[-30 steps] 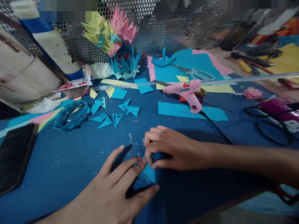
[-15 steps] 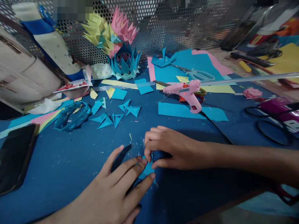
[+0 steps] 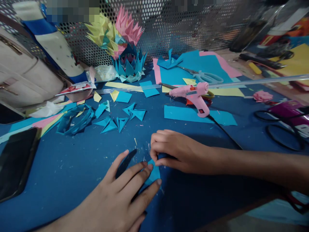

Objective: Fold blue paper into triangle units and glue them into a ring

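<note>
A small blue paper piece (image 3: pixel 154 174) lies on the dark blue table (image 3: pixel 79 164), partly hidden under fingers. My left hand (image 3: pixel 127 190) rests over it with fingers spread, the fingertips pressing on the paper. At the paper's upper corner my right hand (image 3: pixel 173 151) has its thumb and index finger brought together in a pinch on the edge. Several folded blue paper points (image 3: pixel 108 125) lie beyond my hands, beside a blue paper ring (image 3: pixel 74 120). A blue paper strip (image 3: pixel 198 115) is farther right.
A pink glue gun (image 3: pixel 196 95) with a black cord stands beyond my right hand. Behind it are scissors (image 3: pixel 207 77) on blue and pink sheets. Paper flowers (image 3: pixel 129 64) stand at the back. A phone (image 3: pixel 18 161) and a bottle (image 3: pixel 55 48) are on the left.
My right thumb and fingers have moved slightly up, closing together at the paper's upper corner. More of the blue piece shows. My left hand has hardly moved.
</note>
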Demonstrator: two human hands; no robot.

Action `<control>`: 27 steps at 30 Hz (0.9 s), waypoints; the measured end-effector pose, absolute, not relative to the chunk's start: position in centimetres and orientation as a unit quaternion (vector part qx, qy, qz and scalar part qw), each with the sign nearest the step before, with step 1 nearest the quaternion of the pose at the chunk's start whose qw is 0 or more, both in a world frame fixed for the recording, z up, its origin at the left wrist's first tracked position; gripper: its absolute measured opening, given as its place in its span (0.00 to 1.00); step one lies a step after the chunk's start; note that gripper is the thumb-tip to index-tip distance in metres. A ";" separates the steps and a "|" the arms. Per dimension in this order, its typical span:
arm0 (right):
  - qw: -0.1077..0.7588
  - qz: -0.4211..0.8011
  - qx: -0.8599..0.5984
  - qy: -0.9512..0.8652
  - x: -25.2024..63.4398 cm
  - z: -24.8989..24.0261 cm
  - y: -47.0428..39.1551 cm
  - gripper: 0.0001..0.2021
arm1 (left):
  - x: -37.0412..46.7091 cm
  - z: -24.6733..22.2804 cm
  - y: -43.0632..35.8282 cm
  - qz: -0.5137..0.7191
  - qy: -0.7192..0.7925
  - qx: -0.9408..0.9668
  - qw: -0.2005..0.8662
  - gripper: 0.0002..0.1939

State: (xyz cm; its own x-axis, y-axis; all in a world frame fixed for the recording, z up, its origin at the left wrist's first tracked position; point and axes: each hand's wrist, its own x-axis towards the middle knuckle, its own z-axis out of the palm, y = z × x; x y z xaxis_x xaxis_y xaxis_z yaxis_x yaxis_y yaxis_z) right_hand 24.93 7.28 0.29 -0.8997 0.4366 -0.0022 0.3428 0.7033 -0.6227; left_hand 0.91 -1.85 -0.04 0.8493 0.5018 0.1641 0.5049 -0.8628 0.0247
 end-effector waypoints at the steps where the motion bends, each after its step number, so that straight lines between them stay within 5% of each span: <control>1: 0.073 0.315 -0.217 -0.921 24.9 0.3 7.2 0.03 | 0.9 0.0 -1.8 -0.086 -0.260 -0.962 0.010 0.22; 27: 0.122 0.303 -0.206 -0.922 25.2 -0.5 7.2 0.03 | 1.5 0.1 -1.7 -0.110 -0.279 -0.954 -0.003 0.21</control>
State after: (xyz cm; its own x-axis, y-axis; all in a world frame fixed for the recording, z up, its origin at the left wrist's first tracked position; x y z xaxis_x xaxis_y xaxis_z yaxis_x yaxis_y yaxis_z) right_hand 25.18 7.16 -0.47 -0.8850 0.4546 0.1007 0.3061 0.7309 -0.6100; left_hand 1.47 -1.73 0.14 0.8207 0.5323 0.2076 0.5311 -0.8447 0.0660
